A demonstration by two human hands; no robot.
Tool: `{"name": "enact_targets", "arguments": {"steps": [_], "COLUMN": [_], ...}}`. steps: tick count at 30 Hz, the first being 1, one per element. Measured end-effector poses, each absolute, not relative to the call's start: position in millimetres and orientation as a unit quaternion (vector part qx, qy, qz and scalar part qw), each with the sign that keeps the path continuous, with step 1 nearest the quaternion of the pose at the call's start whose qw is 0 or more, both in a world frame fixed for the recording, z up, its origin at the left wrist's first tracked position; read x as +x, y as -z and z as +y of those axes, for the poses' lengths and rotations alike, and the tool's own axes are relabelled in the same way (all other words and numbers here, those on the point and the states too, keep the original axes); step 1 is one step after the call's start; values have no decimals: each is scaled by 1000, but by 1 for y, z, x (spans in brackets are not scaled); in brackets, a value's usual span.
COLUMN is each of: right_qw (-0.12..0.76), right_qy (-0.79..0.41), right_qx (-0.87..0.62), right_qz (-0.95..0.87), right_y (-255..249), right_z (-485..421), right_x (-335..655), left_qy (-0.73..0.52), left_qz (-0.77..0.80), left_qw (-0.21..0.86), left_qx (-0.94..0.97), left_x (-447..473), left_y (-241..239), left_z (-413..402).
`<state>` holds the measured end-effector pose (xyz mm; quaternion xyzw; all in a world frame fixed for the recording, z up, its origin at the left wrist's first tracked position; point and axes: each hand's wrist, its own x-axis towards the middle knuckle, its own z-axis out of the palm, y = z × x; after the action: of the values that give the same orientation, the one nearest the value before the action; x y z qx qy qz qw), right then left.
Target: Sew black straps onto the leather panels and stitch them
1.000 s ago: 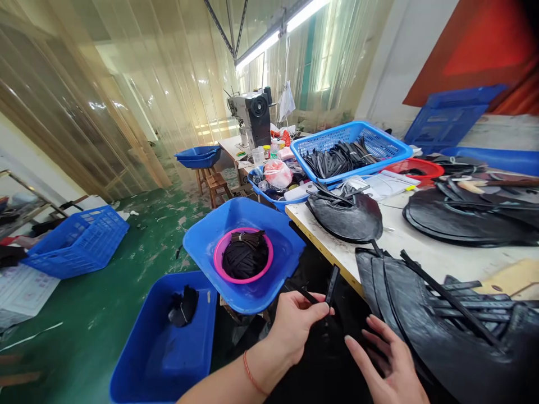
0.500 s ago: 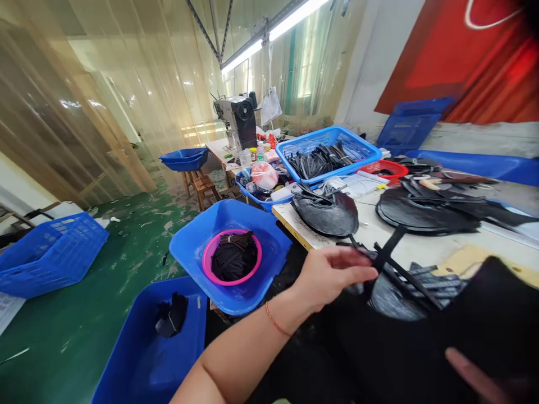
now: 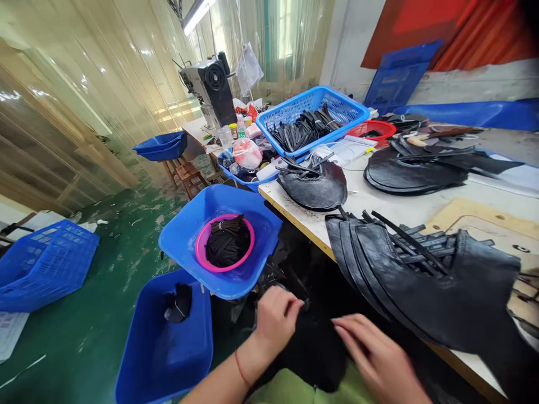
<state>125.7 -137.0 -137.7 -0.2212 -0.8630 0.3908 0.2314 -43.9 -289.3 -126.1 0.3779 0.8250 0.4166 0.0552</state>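
My left hand point(image 3: 278, 315) is closed in a pinch low in the middle of the view. My right hand point(image 3: 374, 350) faces it, thumb and fingers pressed together. Between them a matte black piece point(image 3: 314, 353) hangs over the green cloth on my lap. Both hands seem to grip its upper edge, though its outline merges with the dark space under the table. A stack of curved black leather-like panels point(image 3: 404, 280) lies on the table edge beyond my right hand, with several black strips point(image 3: 415, 247) on it.
On the white table point(image 3: 357, 216) are more black panel stacks point(image 3: 314, 182) and a blue basket point(image 3: 290, 148) of strips. Left of the table stand a blue tub point(image 3: 181, 224) with a pink bowl point(image 3: 200, 247) inside and a lower blue bin point(image 3: 155, 365). A sewing machine point(image 3: 214, 92) stands behind.
My left hand has drawn back from the panel stack down to my lap, beside my right hand. The black piece has moved off the stack, uncovering it. The view has shifted.
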Motion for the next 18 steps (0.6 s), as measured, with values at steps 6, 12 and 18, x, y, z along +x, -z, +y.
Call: {"name": "enact_targets", "arguments": {"steps": [6, 12, 18], "right_qw": [210, 213, 222], "right_qy": [-385, -424, -474], "right_qx": [-242, -217, -231], "right_qz": [-865, -853, -821], "right_y": [192, 173, 162], "right_z": [-149, -151, -159], "right_x": [73, 78, 68], "left_qy": [-245, -386, -494], "left_qz": [880, 835, 757], "left_qw": [136, 266, 335], "left_qx": [384, 289, 267], "left_x": [-22, -45, -54], "left_y": [148, 133, 120], "left_z": [-276, -278, -276]}}
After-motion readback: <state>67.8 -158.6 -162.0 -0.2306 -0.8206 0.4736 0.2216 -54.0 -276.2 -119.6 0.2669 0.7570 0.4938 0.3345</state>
